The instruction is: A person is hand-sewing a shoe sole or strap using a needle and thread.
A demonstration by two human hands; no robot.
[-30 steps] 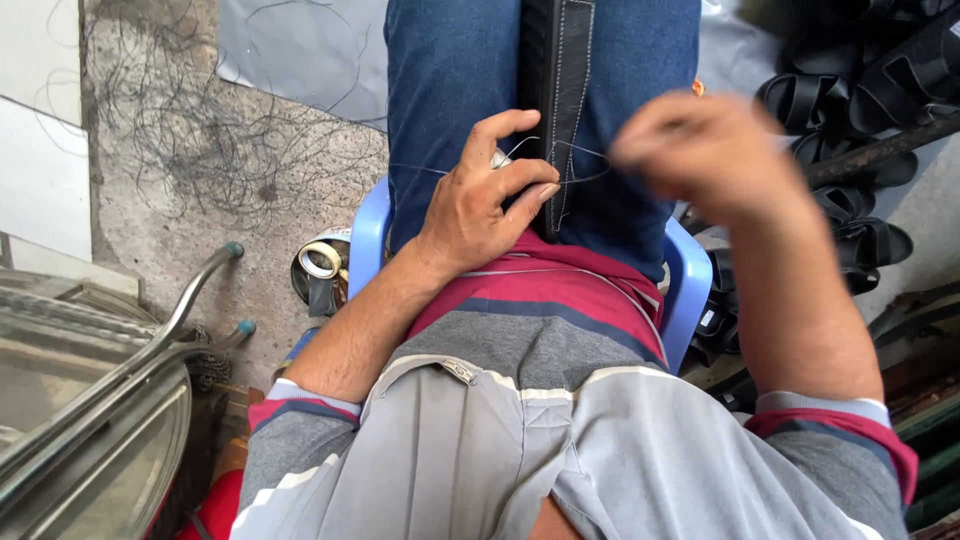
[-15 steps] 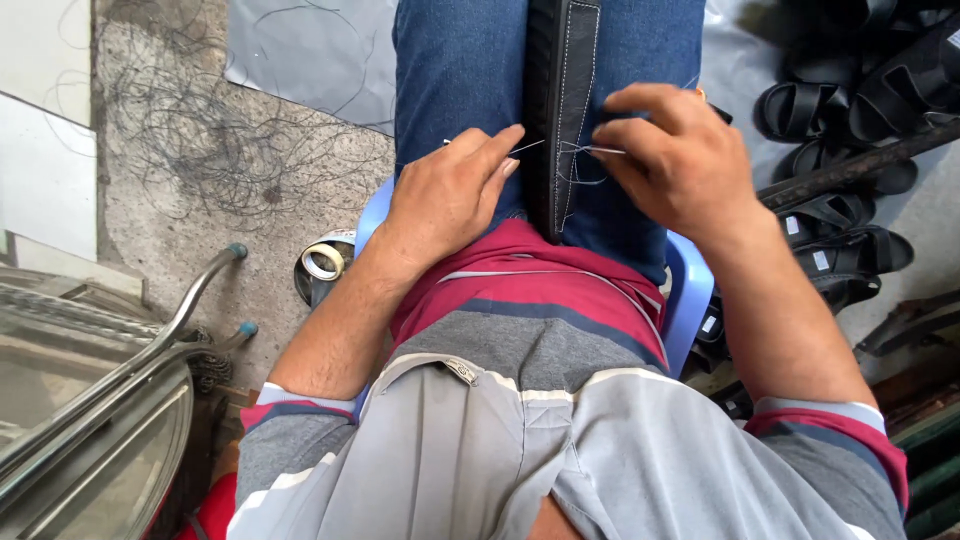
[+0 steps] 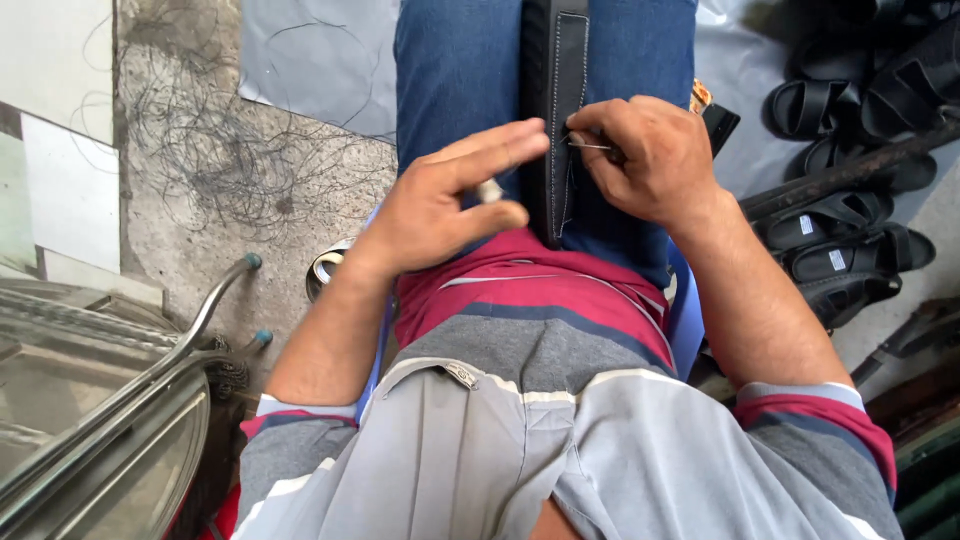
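Seated person, head view looking straight down the lap. A dark strap with pale stitching along its edges lay between the thighs on the blue jeans. Its long axis ran straight away from the body, near end by the shirt hem, far end out of frame at the top.

Right hand was closed in a pinch on a thin needle. The needle lay roughly crosswise to the strap, its free end pointing left from the pinch onto the strap's right edge. Fingertips touched the strap just above the needle.

Left hand was half open, fingers stretched toward the strap, thumb and finger nipping a small pale object, too small to tell what. Left of the right hand's pinch, and just beside the strap's left edge; whether it touched the strap could not be told.

Containers: none clearly seen. A roll of tape sat on the concrete floor, below and left of the left hand, its hollow middle partly hidden by the forearm. Loose dark threads were scattered on that floor.

Right of the right hand's grip, well apart: a heap of black sandals with a dark bar lying across them. Far left and below: a metal frame with curved tube ends.
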